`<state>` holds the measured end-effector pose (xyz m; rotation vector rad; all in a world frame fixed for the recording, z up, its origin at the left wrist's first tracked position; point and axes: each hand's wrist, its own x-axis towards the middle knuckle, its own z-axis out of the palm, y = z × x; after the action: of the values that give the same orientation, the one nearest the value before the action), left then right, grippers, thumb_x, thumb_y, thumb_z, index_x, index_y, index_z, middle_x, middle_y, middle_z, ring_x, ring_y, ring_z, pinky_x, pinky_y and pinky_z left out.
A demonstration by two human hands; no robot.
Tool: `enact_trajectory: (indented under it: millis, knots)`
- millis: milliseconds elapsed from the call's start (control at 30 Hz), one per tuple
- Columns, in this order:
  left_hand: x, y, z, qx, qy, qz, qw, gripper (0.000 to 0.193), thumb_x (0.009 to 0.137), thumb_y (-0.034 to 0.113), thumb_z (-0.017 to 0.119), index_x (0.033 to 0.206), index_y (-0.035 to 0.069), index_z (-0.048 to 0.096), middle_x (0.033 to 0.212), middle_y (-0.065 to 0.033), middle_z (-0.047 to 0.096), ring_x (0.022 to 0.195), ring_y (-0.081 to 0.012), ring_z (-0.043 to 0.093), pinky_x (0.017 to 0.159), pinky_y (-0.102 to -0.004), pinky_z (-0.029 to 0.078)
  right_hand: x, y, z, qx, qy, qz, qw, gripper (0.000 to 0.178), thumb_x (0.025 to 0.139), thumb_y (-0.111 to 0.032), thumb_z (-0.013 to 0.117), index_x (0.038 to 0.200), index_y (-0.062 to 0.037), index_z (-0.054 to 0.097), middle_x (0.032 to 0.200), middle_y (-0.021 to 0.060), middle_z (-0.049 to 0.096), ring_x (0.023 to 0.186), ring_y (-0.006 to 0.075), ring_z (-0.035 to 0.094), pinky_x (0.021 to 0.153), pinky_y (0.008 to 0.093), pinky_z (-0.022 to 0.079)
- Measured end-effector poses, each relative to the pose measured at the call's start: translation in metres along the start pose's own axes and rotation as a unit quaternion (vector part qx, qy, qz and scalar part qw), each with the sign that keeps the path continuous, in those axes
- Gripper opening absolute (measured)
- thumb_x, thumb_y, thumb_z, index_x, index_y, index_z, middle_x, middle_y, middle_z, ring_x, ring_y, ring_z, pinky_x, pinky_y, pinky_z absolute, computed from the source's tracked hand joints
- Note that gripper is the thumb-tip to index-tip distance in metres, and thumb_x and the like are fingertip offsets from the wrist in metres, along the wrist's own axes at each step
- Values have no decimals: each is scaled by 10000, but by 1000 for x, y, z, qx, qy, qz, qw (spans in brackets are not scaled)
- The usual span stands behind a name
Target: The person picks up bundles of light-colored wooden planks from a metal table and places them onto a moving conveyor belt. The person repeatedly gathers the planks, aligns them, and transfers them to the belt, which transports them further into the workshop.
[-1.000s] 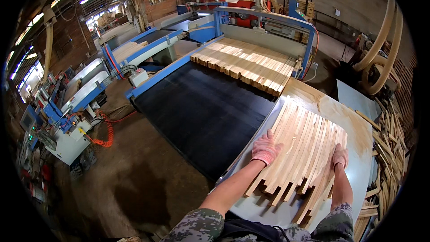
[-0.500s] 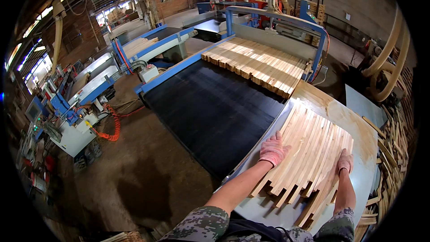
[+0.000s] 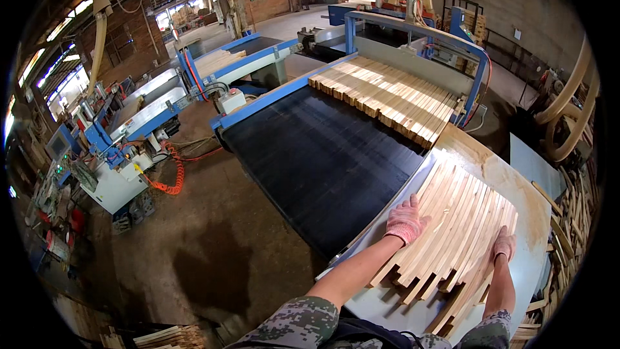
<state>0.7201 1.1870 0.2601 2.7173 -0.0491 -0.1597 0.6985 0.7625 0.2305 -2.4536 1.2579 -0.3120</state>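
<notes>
A row of pale wooden strips [image 3: 452, 220] lies side by side on a smooth grey tabletop [image 3: 381, 297] in front of me. Its near ends are uneven, and a few strips stick out toward me. My left hand [image 3: 406, 221], in a pink-and-white knit glove, lies along the row's left edge, fingers stretched forward and thumb over the top. On the opposite edge rests my right hand [image 3: 505, 243], gloved alike, its fingers fairly straight against the outer strip. Both hands touch the row; the undersides of the fingers are hidden.
Left of the tabletop runs a black conveyor belt [image 3: 323, 168] with a blue frame. A second row of wooden strips [image 3: 387, 98] sits across its far end, before a blue gantry [image 3: 416, 26]. Scrap strips [image 3: 571, 252] are heaped at right; a control machine [image 3: 116, 181] with an orange coiled hose stands left.
The whole view has shifted slightly, so the scene sits further right and lower. Both hands remain at the two sides of the strip row, with little visible change between them and the wood.
</notes>
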Motion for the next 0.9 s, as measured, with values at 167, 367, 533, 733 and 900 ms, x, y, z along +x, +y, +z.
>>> enact_trajectory:
  millis: [167,367,533,733,900]
  knots:
    - [-1,2,-2,5,-1,-5,1000,1056,982,673,638,1722,23,255,1568,-195,567,1358,-323,620,1155,-468,468,-4,-2,-6,2,-4,8,1000,839,1058,-656,533,1431,93,598,1430,353,652,1350,501,623,1140,521,480]
    - [-4,0,-7,-18,-13,7,1000,1044,988,667,605,1718,6,256,1606,-246,527,1410,-380,584,1198,-468,438,-2,0,-3,21,-21,9,1000,856,1061,-653,526,1489,87,555,1460,344,639,1374,487,613,1152,514,476]
    - [-5,0,-9,-27,-13,3,1000,1041,992,670,596,1716,4,256,1609,-249,527,1421,-377,576,1205,-469,429,-4,-2,-5,23,-5,-5,1000,796,1044,-634,550,1422,65,596,1419,330,666,1336,492,632,1133,532,482]
    - [-4,0,-7,-28,-9,5,1000,1046,991,664,610,1717,0,253,1623,-247,516,1432,-371,570,1203,-470,430,1,-1,-6,-7,-29,-9,1000,895,1046,-686,511,1520,72,554,1499,324,624,1409,466,595,1184,496,455]
    - [-4,-1,-5,-31,-19,7,999,1053,991,660,623,1722,4,241,1634,-248,507,1449,-365,559,1198,-474,431,3,3,-3,1,-25,-5,1000,885,1040,-691,520,1504,61,573,1504,296,634,1398,467,603,1177,503,455]
